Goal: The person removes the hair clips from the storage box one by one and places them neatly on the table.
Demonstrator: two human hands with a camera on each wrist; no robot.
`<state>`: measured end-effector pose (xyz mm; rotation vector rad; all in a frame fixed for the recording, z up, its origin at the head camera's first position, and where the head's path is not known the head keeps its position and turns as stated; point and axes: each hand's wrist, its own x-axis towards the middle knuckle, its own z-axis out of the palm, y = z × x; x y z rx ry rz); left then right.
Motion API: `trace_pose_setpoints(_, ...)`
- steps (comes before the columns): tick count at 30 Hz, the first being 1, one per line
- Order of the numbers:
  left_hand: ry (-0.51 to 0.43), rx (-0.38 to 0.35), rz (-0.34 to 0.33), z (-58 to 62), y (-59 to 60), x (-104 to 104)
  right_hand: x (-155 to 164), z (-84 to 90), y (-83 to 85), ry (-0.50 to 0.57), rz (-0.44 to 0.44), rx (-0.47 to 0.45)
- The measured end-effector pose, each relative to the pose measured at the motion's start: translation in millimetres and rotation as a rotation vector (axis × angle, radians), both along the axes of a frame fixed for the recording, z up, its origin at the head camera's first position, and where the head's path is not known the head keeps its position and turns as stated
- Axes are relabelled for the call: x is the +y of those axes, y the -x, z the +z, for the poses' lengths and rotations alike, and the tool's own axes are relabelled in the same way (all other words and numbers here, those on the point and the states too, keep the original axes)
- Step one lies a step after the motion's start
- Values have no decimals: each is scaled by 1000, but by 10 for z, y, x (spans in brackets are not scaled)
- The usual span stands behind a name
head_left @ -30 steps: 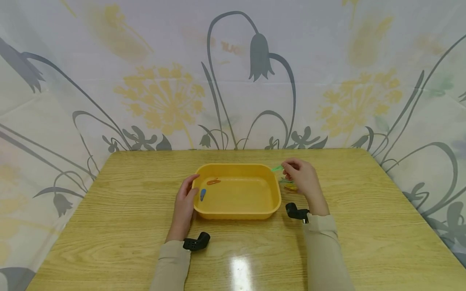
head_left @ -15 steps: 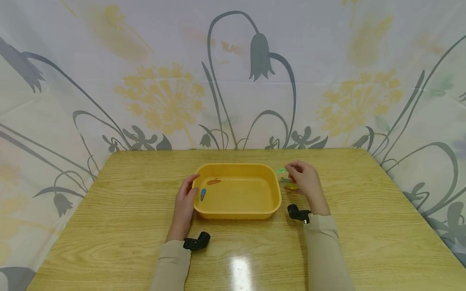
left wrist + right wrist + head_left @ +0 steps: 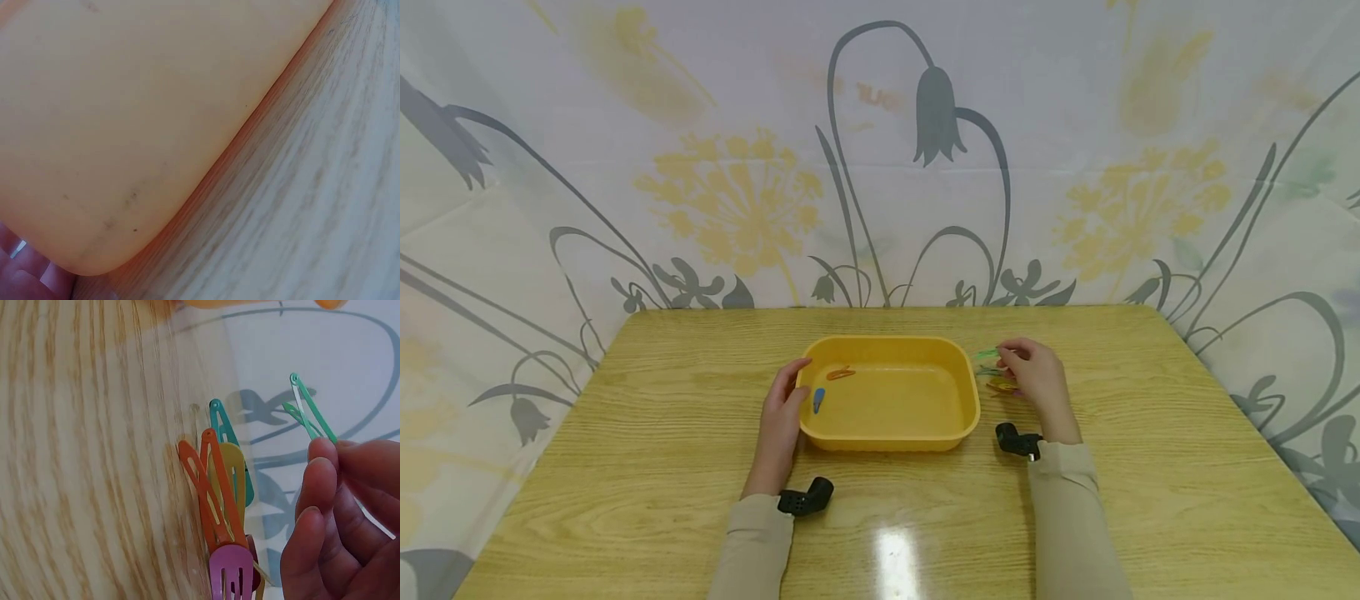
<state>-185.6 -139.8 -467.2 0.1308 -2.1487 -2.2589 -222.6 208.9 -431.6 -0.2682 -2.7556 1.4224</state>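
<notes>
My right hand (image 3: 1037,379) pinches a green snap hair clip (image 3: 306,406) between thumb and fingertips, just right of the yellow plastic tub (image 3: 887,438). The clip's two arms stand apart in the right wrist view. Beside that hand lies a pile of hair clips: orange (image 3: 220,487), teal (image 3: 219,415), yellow (image 3: 235,464) and pink (image 3: 231,559). My left hand (image 3: 781,417) grips the tub's left side, thumb over the rim. Inside the tub, toward the left, are an orange hair clip (image 3: 841,373) and a blue hair clip (image 3: 818,400).
Everything rests on a wood-grain table (image 3: 647,467). A flower-printed cloth (image 3: 880,167) hangs behind its far edge. Each wrist wears a black camera, the left one (image 3: 807,498) in front of the tub's left corner, the right one (image 3: 1018,442) off its right corner.
My right hand has moved right and slightly nearer, taking the green hair clip from the tub's rim to above the pile. The left hand and tub look unmoved.
</notes>
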Motion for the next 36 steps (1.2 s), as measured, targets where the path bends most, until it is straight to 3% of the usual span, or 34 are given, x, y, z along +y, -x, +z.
trace_pose_setpoints(17, 12, 1, 2, 5, 1, 2, 73, -66, 1, 16, -70, 10)
trace_pose_setpoints(28, 12, 3, 14, 18, -6, 18, 94, -94, -8, -71, -81, 16)
trace_pose_setpoints(36, 17, 5, 13, 0, 5, 8, 102, -91, -29, -25, -82, -6)
